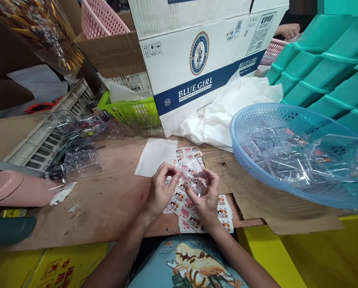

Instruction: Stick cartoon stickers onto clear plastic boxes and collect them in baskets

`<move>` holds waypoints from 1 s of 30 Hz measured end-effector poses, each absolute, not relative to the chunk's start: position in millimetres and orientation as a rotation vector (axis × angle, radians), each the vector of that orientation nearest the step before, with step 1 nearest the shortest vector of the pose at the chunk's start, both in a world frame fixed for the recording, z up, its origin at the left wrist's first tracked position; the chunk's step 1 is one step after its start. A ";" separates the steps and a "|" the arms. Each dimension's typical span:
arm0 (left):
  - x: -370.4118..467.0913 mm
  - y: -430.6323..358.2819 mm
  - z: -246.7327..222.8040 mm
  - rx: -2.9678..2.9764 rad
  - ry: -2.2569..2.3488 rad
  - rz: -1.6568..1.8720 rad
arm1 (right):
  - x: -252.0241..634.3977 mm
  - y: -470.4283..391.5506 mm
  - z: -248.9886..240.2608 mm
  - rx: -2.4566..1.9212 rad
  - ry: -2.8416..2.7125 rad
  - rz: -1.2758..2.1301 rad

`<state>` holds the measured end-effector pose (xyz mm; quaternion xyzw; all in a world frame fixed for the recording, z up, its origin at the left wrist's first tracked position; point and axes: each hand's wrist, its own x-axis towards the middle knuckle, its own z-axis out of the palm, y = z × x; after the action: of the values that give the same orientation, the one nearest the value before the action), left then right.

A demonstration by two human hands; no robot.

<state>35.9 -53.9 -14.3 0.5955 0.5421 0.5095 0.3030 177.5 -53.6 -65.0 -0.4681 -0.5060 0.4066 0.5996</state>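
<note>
My right hand [205,198] is closed around a small clear plastic box [197,185], thumb on the near side and fingers at its right edge. Thumb and forefinger of my left hand [163,188] are pinched together at the box's left side; whatever they hold is too small to make out. Beneath both hands lie sticker sheets [193,222] printed with cartoon animals and pink lettering, partly hidden by the hands. A blank white sheet [155,157] rests just beyond my left hand.
To the right, a blue perforated basket [241,156] holds several clear boxes, some with stickers. More clear plastic pieces [81,156] are piled at left, near a pink bottle [20,189]. A white carton [179,68], crumpled white sheeting [223,112] and teal bins [325,60] stand behind.
</note>
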 end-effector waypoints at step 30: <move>43.4 -55.3 -22.1 0.987 1.254 1.607 | 176.0 -53.6 -60.9 -1.109 -1.150 1.031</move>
<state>43.4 -55.3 -22.1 0.3947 0.5014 0.6424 0.4244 176.0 -53.6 -60.9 -0.4748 -0.4921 0.4413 0.5812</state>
